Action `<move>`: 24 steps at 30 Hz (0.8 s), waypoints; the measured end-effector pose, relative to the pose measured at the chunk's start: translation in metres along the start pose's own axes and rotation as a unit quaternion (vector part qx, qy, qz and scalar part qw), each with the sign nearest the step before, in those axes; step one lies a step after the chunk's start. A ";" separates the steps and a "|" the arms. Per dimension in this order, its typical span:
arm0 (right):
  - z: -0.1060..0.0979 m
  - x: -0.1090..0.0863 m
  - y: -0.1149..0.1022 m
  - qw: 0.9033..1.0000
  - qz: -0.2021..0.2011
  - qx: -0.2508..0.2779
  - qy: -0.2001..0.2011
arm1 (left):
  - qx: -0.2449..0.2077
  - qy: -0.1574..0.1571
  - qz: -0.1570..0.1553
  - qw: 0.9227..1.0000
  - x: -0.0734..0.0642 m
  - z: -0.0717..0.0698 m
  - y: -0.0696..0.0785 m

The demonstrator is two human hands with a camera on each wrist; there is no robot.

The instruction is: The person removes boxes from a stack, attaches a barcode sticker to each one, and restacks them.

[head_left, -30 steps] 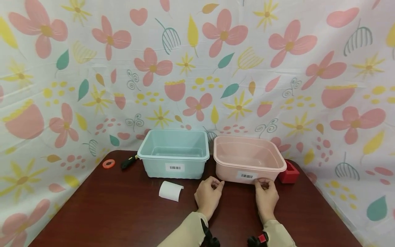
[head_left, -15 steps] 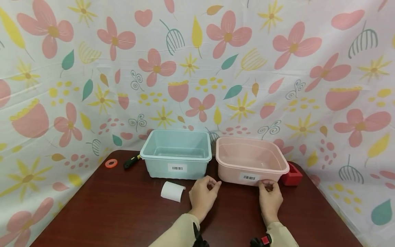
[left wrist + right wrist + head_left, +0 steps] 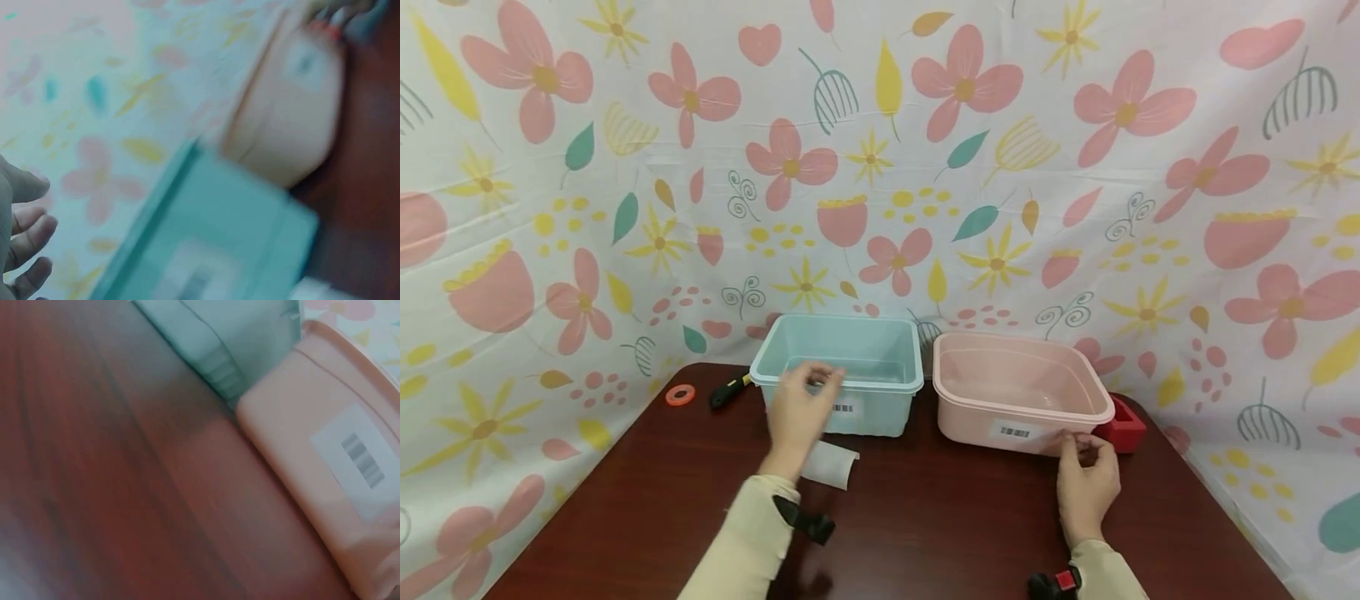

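My left hand (image 3: 801, 412) is raised in front of the light blue plastic bin (image 3: 872, 417), overlapping its front wall and rim in the head view. In the left wrist view its thumb and fingers (image 3: 40, 234) are loosely bent and apart, with nothing between them. A curled piece of white paper (image 3: 833, 468) lies on the table, partly hidden behind the left wrist. My right hand (image 3: 1087, 487) is at the lower front right of the pink plastic bin (image 3: 973, 421), fingertips right at its wall, fingers loosely bent. Each bin carries a white barcode label on its front.
A red box (image 3: 1127, 427) stands behind the pink bin's right side. At the back left lie an orange ring (image 3: 681, 395) and a dark-handled tool (image 3: 728, 392) with a yellow part. A flower-patterned cloth (image 3: 880, 183) hangs behind the dark brown table (image 3: 925, 533).
My left hand has moved from beside the pink bin leftward and up to the blue bin. My right hand has stayed at the pink bin's front, shifting slightly right along it. The head view has turned slightly left.
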State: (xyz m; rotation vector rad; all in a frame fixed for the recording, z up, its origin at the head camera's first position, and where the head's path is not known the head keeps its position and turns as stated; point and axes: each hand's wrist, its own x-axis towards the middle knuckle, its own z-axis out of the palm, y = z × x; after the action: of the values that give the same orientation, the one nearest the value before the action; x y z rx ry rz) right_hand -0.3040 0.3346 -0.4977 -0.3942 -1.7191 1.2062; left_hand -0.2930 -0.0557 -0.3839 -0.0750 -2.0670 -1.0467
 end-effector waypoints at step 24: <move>-0.024 0.036 0.024 0.990 -0.067 0.059 -0.108 | -0.117 -0.161 -0.209 0.957 0.034 -0.049 -0.104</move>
State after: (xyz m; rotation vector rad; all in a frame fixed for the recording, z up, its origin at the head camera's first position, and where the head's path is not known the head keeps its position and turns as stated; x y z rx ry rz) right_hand -0.3075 0.3834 -0.4987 -0.0770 -1.8148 1.2823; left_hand -0.3248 -0.1675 -0.4118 0.0844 -2.2963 -1.6285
